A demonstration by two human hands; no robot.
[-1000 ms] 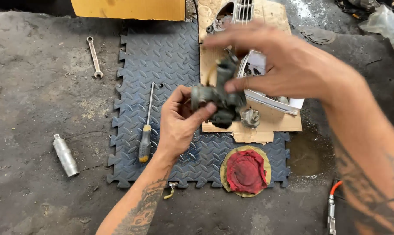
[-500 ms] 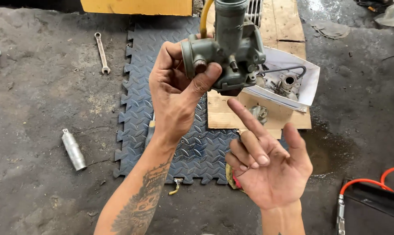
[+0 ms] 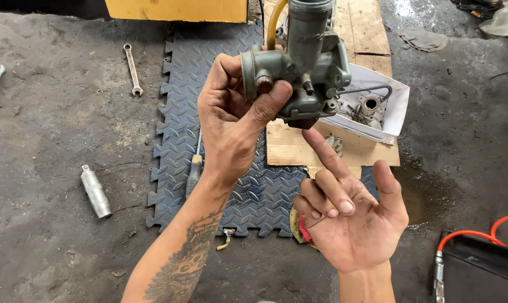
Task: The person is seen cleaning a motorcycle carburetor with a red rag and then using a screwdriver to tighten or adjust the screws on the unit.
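Carburetor (image 3: 301, 67) raised slightly since half-second ago, long axis upright. Left hand (image 3: 234, 120) grips its side at 9 o'clock. Right hand (image 3: 352, 216) open, palm up, forefinger touching underside from 6 o'clock.

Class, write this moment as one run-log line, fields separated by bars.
left hand: holds carburetor raised | right hand: palm up, index finger touching carburetor underside | mat: screwdriver | floor: wrenches, metal cylinder

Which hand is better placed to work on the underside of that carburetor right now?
Probably the right hand: it is free, palm up, its index fingertip at the carburetor underside. The left hand is busy gripping it.
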